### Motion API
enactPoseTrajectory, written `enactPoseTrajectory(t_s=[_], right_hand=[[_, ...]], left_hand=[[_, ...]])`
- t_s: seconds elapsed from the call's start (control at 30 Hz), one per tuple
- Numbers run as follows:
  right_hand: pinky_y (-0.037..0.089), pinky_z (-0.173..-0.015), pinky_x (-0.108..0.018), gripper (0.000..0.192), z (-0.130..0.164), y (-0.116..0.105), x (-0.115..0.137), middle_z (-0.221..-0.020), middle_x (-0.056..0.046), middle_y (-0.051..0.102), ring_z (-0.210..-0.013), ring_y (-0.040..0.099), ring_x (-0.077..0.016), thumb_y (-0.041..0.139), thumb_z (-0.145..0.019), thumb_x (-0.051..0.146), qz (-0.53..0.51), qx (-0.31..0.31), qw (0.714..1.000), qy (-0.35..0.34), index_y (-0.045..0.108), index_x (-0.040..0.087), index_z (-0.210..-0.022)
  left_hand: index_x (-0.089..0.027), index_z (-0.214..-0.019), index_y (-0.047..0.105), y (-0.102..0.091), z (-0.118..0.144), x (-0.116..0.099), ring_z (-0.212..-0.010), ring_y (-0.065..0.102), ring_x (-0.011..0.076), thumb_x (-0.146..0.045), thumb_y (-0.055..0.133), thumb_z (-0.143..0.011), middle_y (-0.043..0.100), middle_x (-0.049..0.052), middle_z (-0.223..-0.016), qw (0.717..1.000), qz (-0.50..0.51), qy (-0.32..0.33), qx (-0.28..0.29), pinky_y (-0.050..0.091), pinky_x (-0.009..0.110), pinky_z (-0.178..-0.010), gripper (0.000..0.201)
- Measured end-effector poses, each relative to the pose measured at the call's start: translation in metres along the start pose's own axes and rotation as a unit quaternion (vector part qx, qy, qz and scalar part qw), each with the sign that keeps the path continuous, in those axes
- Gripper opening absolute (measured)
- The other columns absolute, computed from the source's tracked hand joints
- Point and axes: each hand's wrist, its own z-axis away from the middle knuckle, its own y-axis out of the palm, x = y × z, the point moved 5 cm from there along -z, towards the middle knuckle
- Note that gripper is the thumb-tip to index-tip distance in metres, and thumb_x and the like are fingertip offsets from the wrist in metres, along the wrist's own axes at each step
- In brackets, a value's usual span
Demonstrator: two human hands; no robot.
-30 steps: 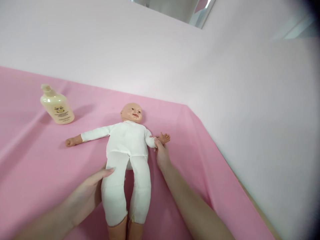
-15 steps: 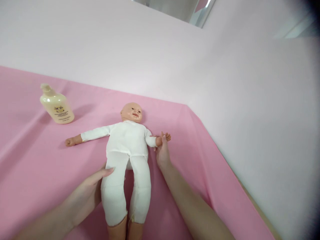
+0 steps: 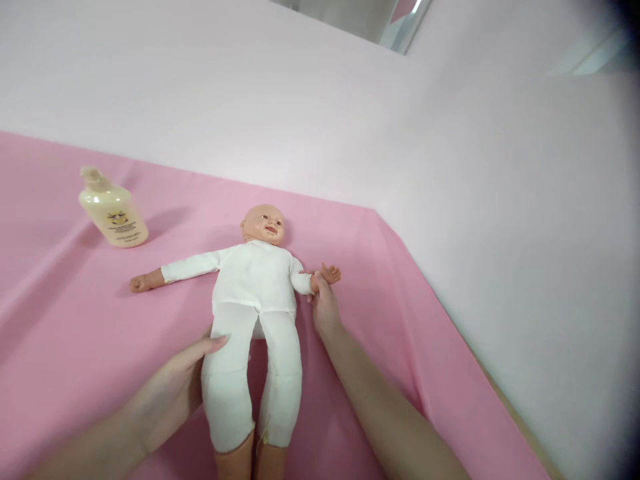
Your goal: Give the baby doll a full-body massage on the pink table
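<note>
Pale pink walls back a desk (image 3: 400, 293) draped in pink cloth. A doll (image 3: 253, 293) in a white suit lies face up at the middle of it, head toward the far side, arms spread, legs toward the near edge. The left hand (image 3: 175, 390) rests flat and open against the outer side of the doll's leg on the left, holding nothing. The right hand (image 3: 324, 307) has its grip pinched on the doll's wrist on the right. A cream bottle (image 3: 113, 212) stands far left, well apart. Judgement: steadying the leg while keeping the wrist hold light should stop the doll sliding on the cloth.
</note>
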Motion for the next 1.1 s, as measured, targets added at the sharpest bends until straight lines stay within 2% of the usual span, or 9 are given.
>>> enactPoseTrajectory(t_s=[0.07, 0.13, 0.3, 0.5, 0.7, 0.9, 1.0, 1.1], right_hand=[[0.028, -0.049, -0.027, 0.037, 0.001, 0.001, 0.002, -0.092, -0.008, 0.071, -0.065, 0.050, -0.0159, 0.069, -0.073, 0.051, 0.014, 0.010, 1.000, -0.005, 0.073, 0.019, -0.092], [0.028, -0.049, -0.028, 0.032, 0.001, 0.001, 0.003, -0.092, -0.008, 0.071, -0.065, 0.050, -0.0160, 0.071, -0.070, 0.047, 0.029, 0.014, 0.999, -0.008, 0.073, 0.019, -0.087], [0.029, -0.049, -0.028, 0.034, 0.001, 0.000, 0.003, -0.098, -0.008, 0.072, -0.068, 0.053, -0.0169, 0.071, -0.072, 0.048, 0.040, 0.013, 0.999, -0.014, 0.073, 0.020, -0.091], [0.030, -0.048, -0.027, 0.040, -0.002, -0.002, -0.002, -0.088, -0.007, 0.071, -0.074, 0.057, -0.0201, 0.066, -0.076, 0.056, 0.031, -0.003, 1.000, -0.007, 0.073, 0.020, -0.091], [0.033, -0.051, -0.029, 0.039, 0.002, -0.001, 0.003, -0.086, -0.007, 0.070, -0.069, 0.055, -0.0190, 0.068, -0.076, 0.056, 0.054, 0.008, 0.998, -0.007, 0.074, 0.021, -0.091], [0.041, -0.059, -0.030, 0.029, 0.005, 0.001, 0.009, -0.105, -0.006, 0.072, -0.080, 0.059, -0.0202, 0.080, -0.066, 0.042, 0.073, 0.026, 0.997, -0.031, 0.071, 0.023, -0.086], [0.038, -0.058, -0.029, 0.029, 0.005, 0.002, 0.008, -0.105, -0.005, 0.071, -0.078, 0.057, -0.0188, 0.079, -0.068, 0.043, 0.068, 0.018, 0.997, -0.026, 0.070, 0.023, -0.087], [0.034, -0.055, -0.030, 0.035, 0.005, 0.001, 0.007, -0.096, -0.007, 0.069, -0.073, 0.053, -0.0185, 0.075, -0.071, 0.051, 0.066, 0.012, 0.998, -0.012, 0.072, 0.022, -0.090]], left_hand=[[-0.028, -0.151, 0.046, 0.000, 0.000, 0.000, -0.137, 0.052, 0.0353, -0.042, 0.067, -0.086, 0.062, 0.006, -0.144, 1.000, 0.005, 0.000, -0.002, 0.044, 0.047, -0.109, 0.069], [-0.027, -0.150, 0.047, 0.001, 0.000, 0.000, -0.136, 0.053, 0.0360, -0.042, 0.068, -0.086, 0.062, 0.007, -0.144, 1.000, 0.008, 0.005, 0.001, 0.044, 0.047, -0.110, 0.069], [-0.026, -0.150, 0.047, 0.000, -0.001, 0.000, -0.137, 0.053, 0.0355, -0.042, 0.068, -0.086, 0.064, 0.007, -0.141, 1.000, 0.005, 0.004, 0.000, 0.043, 0.046, -0.111, 0.070], [-0.027, -0.150, 0.048, -0.001, -0.001, 0.001, -0.136, 0.053, 0.0355, -0.043, 0.068, -0.085, 0.066, 0.007, -0.138, 1.000, 0.001, 0.002, 0.008, 0.043, 0.046, -0.111, 0.070], [-0.026, -0.150, 0.048, -0.002, -0.002, 0.000, -0.132, 0.057, 0.0353, -0.044, 0.068, -0.085, 0.066, 0.008, -0.138, 1.000, -0.004, 0.004, 0.005, 0.045, 0.047, -0.109, 0.070], [-0.028, -0.149, 0.049, -0.001, -0.001, 0.000, -0.133, 0.056, 0.0355, -0.041, 0.068, -0.085, 0.066, 0.006, -0.139, 1.000, 0.003, 0.004, 0.001, 0.045, 0.047, -0.110, 0.068], [-0.028, -0.149, 0.049, -0.001, 0.000, 0.000, -0.136, 0.054, 0.0351, -0.039, 0.068, -0.085, 0.065, 0.006, -0.140, 1.000, 0.003, 0.002, 0.000, 0.043, 0.046, -0.111, 0.068], [-0.028, -0.148, 0.050, 0.000, 0.000, -0.001, -0.138, 0.051, 0.0354, -0.041, 0.068, -0.085, 0.064, 0.005, -0.142, 1.000, -0.001, -0.001, -0.001, 0.043, 0.046, -0.111, 0.067]])
